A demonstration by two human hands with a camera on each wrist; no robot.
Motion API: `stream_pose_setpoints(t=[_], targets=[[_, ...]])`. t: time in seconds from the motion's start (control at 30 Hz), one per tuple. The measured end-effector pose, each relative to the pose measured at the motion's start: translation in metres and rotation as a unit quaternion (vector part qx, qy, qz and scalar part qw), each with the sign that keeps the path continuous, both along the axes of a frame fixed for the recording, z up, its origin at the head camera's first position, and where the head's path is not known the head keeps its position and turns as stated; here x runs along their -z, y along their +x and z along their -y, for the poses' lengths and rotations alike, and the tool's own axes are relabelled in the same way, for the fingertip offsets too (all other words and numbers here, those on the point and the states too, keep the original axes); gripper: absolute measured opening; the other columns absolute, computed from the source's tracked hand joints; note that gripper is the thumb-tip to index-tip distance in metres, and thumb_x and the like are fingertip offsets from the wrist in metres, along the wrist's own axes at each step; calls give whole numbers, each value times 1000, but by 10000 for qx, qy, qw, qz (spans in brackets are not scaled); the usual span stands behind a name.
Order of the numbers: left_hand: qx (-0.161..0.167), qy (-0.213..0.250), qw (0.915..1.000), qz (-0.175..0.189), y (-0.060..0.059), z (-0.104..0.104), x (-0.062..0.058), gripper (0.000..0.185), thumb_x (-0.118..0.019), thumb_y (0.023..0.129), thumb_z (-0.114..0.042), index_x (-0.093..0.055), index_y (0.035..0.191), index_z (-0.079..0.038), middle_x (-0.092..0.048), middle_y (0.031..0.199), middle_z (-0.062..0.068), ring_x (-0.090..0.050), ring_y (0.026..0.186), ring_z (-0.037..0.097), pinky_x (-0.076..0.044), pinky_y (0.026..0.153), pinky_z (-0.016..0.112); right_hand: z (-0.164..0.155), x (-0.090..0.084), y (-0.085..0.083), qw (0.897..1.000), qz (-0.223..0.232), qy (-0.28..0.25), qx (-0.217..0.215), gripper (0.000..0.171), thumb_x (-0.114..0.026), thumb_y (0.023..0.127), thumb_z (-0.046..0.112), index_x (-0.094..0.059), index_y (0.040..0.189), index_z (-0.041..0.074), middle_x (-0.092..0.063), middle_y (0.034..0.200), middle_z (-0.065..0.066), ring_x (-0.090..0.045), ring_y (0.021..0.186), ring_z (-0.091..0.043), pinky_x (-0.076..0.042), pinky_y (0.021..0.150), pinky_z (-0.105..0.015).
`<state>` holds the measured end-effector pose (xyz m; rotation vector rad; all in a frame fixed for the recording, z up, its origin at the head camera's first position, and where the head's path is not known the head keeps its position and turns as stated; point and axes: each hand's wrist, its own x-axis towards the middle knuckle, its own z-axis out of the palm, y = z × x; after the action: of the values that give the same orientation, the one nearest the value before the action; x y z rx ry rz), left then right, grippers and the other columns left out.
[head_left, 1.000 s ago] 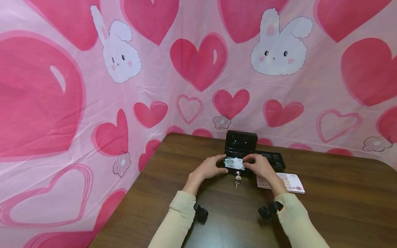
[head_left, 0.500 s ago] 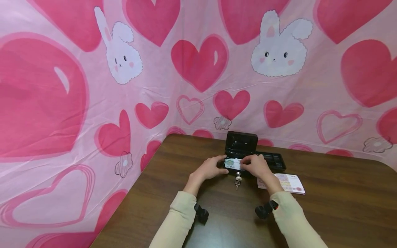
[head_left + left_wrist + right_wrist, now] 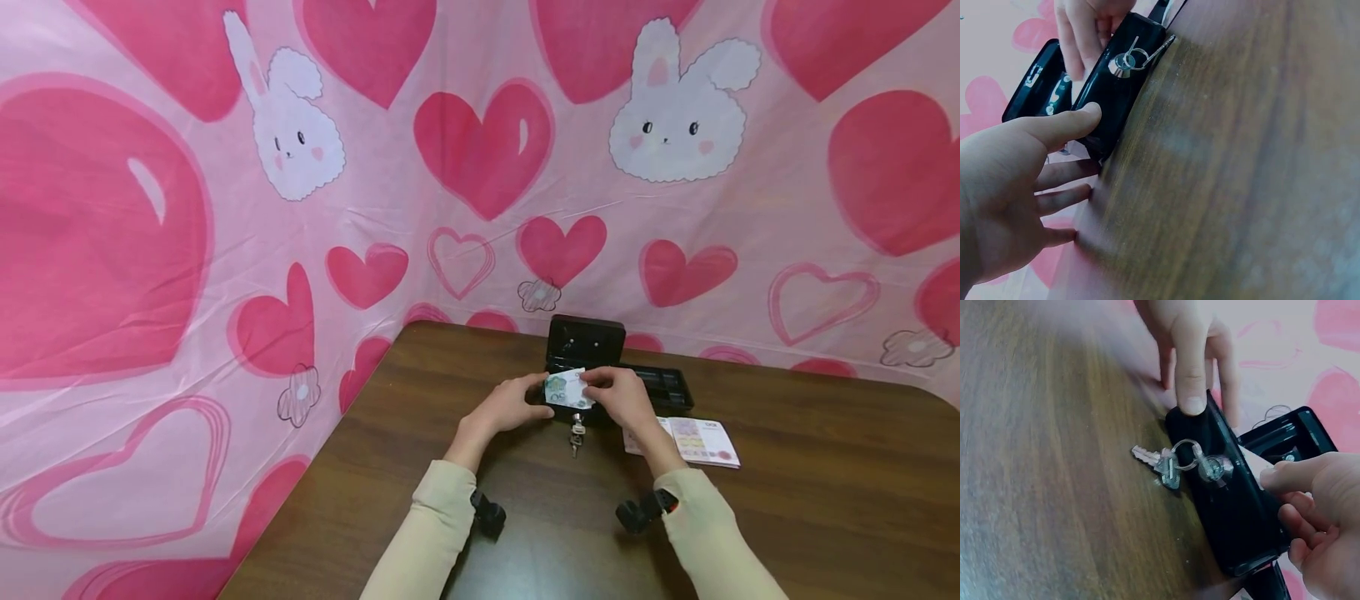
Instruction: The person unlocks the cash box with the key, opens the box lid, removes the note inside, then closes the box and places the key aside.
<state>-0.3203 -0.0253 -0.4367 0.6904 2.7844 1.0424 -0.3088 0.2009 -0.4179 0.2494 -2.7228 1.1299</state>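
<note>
Head view: both hands are at the open black cash box (image 3: 581, 375) at the far side of the bench (image 3: 787, 517). Right hand (image 3: 622, 398) has its fingers pinching a banknote (image 3: 567, 389) over the box mouth; left hand (image 3: 510, 406) has relaxed fingers and its thumb pressed on the box's front wall, steadying it.

Risks as I read them:
- Note sits tilted, partly above the rim. Pushed in at that angle, it will likely crease or catch on the front edge.
- Keys (image 3: 1169, 464) hang from the lock on the front face, touching the bench. A sliding box could drag them.
- Left hand only presses and has no real grip, so a hard push could shift the box toward the lid (image 3: 587, 342).
- Stack of notes (image 3: 701, 440) lies just right of the right forearm; a sleeve sweep could scatter it.
</note>
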Motion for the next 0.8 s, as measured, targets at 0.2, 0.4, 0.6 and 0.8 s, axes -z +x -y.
stream_pose_setpoints(t=[0.2, 0.4, 0.6, 0.8], targets=[[-17, -50, 10000, -71, -1, -2, 0, 67, -70, 90, -40, -45, 150, -24, -56, 145, 5, -54, 132, 20, -43, 111, 43, -5, -5, 3, 9996, -57, -252, 132, 24, -68, 93, 16, -74, 113, 6, -73, 113, -16, -66, 99, -29, -54, 87, -46], [-63, -80, 9999, -42, -2, -3, 1, 67, -70, 90, -41, -45, 150, -24, -56, 146, 5, -53, 133, 20, -42, 112, 43, -10, -9, 10, 9988, -172, -444, 87, 26, -68, 93, 17, -72, 116, 7, -73, 112, -15, -67, 98, -29, -55, 76, -34], [-55, -115, 9999, -59, -3, -4, 2, 67, -70, 90, -41, -45, 150, -24, -56, 145, 5, -52, 133, 20, -42, 112, 43, -16, -15, 17, 9970, -290, -693, 160, 26, -69, 93, 18, -71, 118, 10, -71, 110, -14, -62, 88, -22, -52, 65, -26], [-32, -121, 9999, -92, -3, -4, 0, 67, -70, 91, -39, -45, 150, -23, -55, 146, 6, -51, 135, 21, -41, 113, 44, -27, -18, 23, 9929, -559, -1046, -22, 35, -70, 93, 16, -65, 126, 9, -65, 104, -13, -61, 78, -5, -52, 62, -22]])
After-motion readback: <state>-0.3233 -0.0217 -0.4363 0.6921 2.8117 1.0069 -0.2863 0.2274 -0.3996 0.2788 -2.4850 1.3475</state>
